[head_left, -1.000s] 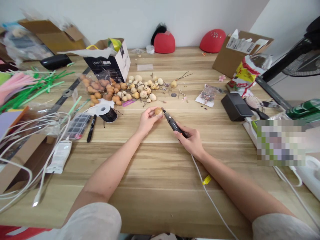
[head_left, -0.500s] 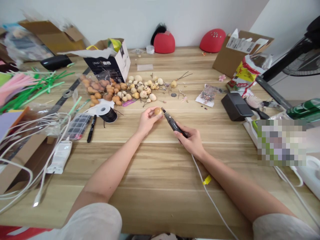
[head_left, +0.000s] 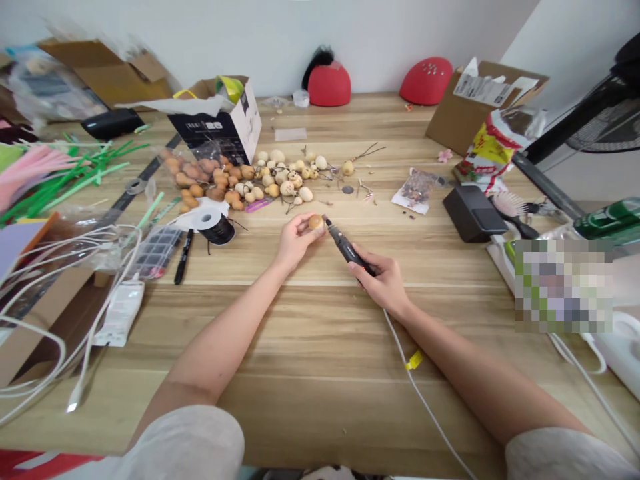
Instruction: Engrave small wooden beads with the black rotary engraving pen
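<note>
My left hand (head_left: 299, 239) pinches a small tan gourd (head_left: 315, 222) between thumb and fingers, just above the table. My right hand (head_left: 383, 277) is wrapped round a black rotary tool (head_left: 345, 245), whose tip points up and left at the gourd's right side. Whether the tip touches the gourd I cannot tell. A white cord (head_left: 417, 393) with a yellow tag (head_left: 414, 361) runs from the tool toward the table's front edge. Beyond my hands lie several pale small gourds (head_left: 287, 188) and several brown ones (head_left: 193, 180), partly in clear plastic.
To the left are a spool of black cord (head_left: 220, 233), a marker (head_left: 184, 257), a compartment box (head_left: 159, 252) and white cables (head_left: 75, 327). A dark box (head_left: 205, 137) stands behind. On the right sit a black box (head_left: 473, 215), a hairbrush (head_left: 510, 207) and a snack bag (head_left: 487, 152).
</note>
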Motion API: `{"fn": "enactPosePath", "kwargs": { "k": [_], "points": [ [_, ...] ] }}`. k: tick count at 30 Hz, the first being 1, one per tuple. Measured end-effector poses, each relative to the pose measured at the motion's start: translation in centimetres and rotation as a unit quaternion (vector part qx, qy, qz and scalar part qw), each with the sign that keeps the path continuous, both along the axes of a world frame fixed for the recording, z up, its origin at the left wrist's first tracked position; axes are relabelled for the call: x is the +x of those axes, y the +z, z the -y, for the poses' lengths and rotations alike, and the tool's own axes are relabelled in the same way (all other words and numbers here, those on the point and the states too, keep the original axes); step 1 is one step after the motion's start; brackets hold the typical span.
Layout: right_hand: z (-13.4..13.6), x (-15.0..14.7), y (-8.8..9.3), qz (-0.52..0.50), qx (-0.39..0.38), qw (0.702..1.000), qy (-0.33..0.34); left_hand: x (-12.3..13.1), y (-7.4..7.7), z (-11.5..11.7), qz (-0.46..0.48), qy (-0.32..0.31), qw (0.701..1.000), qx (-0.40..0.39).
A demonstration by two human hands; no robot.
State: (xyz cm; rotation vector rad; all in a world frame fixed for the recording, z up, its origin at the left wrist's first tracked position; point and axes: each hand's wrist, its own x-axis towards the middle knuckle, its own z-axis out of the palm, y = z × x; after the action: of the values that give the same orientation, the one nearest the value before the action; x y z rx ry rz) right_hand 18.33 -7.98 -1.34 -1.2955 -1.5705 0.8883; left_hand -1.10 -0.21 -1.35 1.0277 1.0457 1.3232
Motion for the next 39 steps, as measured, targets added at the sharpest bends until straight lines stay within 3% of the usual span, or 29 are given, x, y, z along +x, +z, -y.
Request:
{"fn": "enactPosePath", "kwargs": {
  "k": [39],
  "points": [
    [0.09,-0.14,0.21,-0.028,-0.025,0.999,-0.006,0.01,-0.24,-0.09,0.002,0.001,1.0,-0.005]
  ]
}}
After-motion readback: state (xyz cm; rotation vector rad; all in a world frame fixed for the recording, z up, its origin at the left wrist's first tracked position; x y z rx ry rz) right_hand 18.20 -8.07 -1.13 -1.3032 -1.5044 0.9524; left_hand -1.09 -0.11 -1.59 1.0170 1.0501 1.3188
